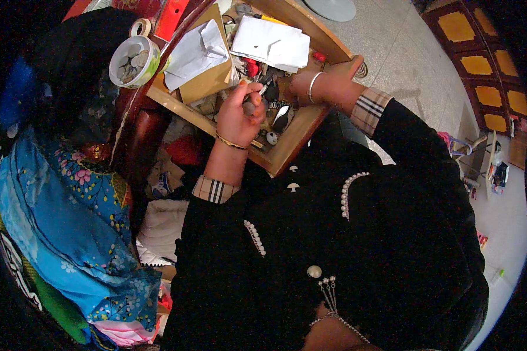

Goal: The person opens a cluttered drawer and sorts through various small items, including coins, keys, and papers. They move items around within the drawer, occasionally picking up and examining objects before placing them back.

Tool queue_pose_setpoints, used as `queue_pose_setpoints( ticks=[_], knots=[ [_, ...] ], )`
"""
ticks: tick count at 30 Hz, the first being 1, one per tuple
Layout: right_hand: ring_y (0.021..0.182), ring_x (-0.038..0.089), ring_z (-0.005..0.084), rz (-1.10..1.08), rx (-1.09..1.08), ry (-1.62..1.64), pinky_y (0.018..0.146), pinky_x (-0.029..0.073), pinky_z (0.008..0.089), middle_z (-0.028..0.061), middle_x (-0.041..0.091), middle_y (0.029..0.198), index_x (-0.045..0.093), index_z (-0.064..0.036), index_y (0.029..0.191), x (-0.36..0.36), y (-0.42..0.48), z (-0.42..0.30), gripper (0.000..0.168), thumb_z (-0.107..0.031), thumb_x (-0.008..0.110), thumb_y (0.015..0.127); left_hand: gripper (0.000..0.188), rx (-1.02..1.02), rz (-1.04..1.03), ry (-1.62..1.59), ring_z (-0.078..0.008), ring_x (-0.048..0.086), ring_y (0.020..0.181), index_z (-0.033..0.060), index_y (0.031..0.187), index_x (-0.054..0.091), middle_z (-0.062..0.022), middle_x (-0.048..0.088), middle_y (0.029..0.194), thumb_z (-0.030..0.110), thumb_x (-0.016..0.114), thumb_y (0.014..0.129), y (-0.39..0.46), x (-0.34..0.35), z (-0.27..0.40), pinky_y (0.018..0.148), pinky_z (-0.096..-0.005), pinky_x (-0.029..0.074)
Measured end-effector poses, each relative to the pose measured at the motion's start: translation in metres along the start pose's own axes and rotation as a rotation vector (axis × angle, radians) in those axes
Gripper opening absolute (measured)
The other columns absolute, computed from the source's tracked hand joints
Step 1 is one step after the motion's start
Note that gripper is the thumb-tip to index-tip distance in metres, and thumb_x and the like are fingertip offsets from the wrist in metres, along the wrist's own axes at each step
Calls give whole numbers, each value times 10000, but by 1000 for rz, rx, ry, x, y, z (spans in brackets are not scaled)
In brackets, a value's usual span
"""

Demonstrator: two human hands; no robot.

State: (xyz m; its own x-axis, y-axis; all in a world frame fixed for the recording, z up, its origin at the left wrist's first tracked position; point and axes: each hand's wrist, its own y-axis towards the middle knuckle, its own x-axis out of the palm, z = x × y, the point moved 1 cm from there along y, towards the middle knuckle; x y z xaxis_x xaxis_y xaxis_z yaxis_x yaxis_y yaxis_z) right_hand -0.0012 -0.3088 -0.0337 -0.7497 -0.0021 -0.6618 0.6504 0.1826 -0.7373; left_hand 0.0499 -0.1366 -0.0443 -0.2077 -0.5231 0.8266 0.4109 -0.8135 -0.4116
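An open wooden drawer (296, 145) filled with small items lies before me. My left hand (241, 112), a thin gold-coloured bangle on its wrist, is over the drawer's near left part; its fingers are curled around a small shiny metal object (263, 90) that I cannot identify. Down inside the drawer, beside its right wall, is my right hand (305, 87) with a silver-coloured bangle; its fingertips are blurred among dark items. Between the hands lies a metal-banded wristwatch (277, 104). White folded papers (270, 43) and a brown envelope (206, 90) under a crumpled white sheet (197, 55) rest farther back.
Left of the drawer stand a plastic tub of coins (134, 61) and a tape roll (140, 27) on a dark red surface. Blue floral fabric (70, 210) hangs at far left. A round grey object (333, 8) is on the tiled floor behind the drawer.
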Motion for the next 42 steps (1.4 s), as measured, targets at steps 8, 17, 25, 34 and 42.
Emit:
queue_pose_setpoints(
  ticks=[8,17,25,34,42],
  knots=[
    [703,552,233,290,-193,523,602,434,351,93,579,756,545,-67,813,8,-13,41,156,-125,581,672,262,48,32,88,-98,400,453,1,979,496,-1,454,598,214,433,840,-2,8,0,366,-205,287],
    [745,551,239,370,-438,462,661,429,330,113,572,769,544,-74,914,10,-6,28,218,-67,555,696,255,47,53,35,-101,415,477,0,969,505,-4,450,599,196,464,812,-2,9,1,384,-204,289],
    [725,556,314,155,-184,47,614,427,413,126,577,771,519,-155,943,5,4,-25,294,-102,542,655,249,54,0,43,-107,423,490,8,966,514,-5,455,606,199,433,828,-4,5,1,396,-207,301],
    [757,535,301,231,-288,152,630,425,382,103,552,794,530,-95,816,7,-9,7,188,-73,550,630,251,72,-9,-29,-116,417,489,17,983,515,-13,458,613,194,441,821,-3,3,2,396,-218,291],
    [807,563,300,447,61,-131,692,449,378,132,580,853,572,-86,895,2,-23,63,216,-101,500,691,276,157,-203,36,-82,357,464,18,1035,487,-1,428,607,207,375,868,-22,16,18,386,-195,276]
  ],
)
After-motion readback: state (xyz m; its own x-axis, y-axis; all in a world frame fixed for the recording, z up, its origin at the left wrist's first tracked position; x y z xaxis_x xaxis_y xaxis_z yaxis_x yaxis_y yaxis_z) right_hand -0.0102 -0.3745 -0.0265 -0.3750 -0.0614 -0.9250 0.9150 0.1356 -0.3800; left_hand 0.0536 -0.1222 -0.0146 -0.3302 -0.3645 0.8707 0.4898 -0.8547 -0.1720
